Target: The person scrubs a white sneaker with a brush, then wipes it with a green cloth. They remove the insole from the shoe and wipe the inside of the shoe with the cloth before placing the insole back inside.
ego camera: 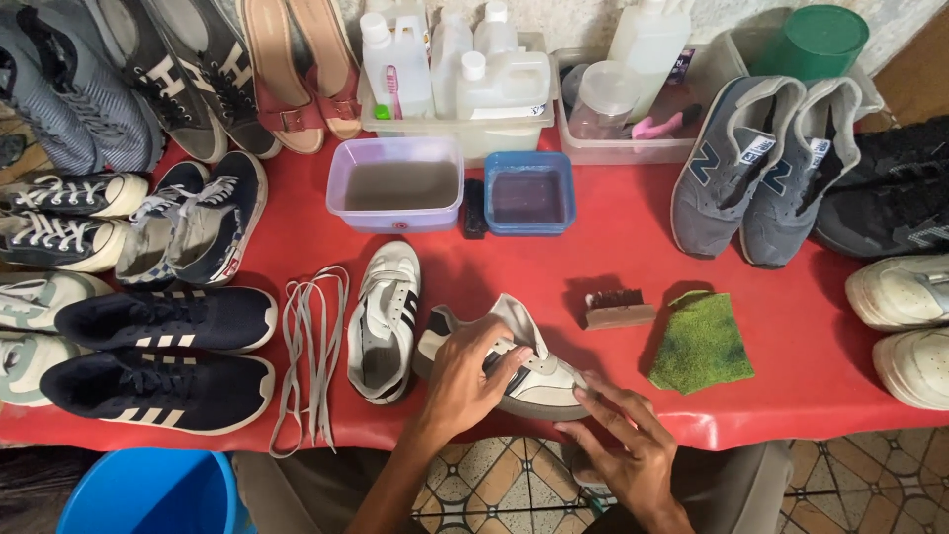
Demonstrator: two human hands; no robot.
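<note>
A white sneaker with black stripes (534, 371) lies on its side near the front edge of the red table (633, 227). My left hand (470, 381) grips its middle, fingers curled over the upper. My right hand (628, 440) rests with fingertips at the sneaker's toe end, at the table's edge. Its mate (384, 321) lies unlaced just to the left, beside loose grey laces (311, 346).
A wooden brush (615, 309) and green cloth (700, 341) lie to the right. A purple tub (395, 183) and blue tub (529, 191) of water sit behind. Many shoes line both sides; bottles stand in trays at the back. A blue bucket (148, 491) is below left.
</note>
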